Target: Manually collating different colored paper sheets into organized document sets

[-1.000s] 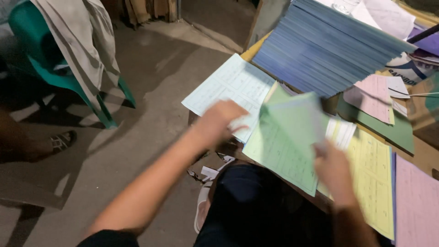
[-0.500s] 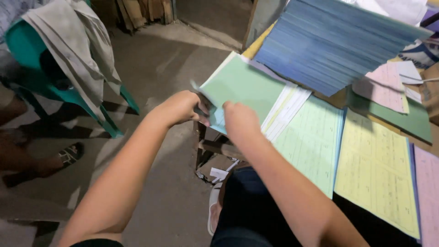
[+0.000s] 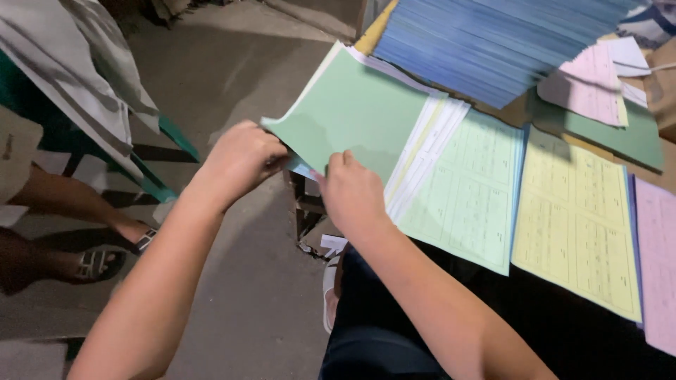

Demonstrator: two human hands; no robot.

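The left hand was clamped on the near left corner of a plain green sheet, fingers curled under the edge. The right hand was just at its three o'clock, fingers together, pinching the same sheet's near edge, with a thin sliver of pale blue paper showing beneath. The green sheet lay atop a white stack at the table's left end, its corner overhanging the floor.

At the sheet's three o'clock lay a printed green form, then a yellow form, then a pink form, side by side, edges touching. At twelve to one o'clock a fanned stack of blue sheets spread out, with loose pink papers at its right. At nine o'clock, well apart, a green chair draped in cloth stood on the floor, and another person's sandalled foot rested by it.
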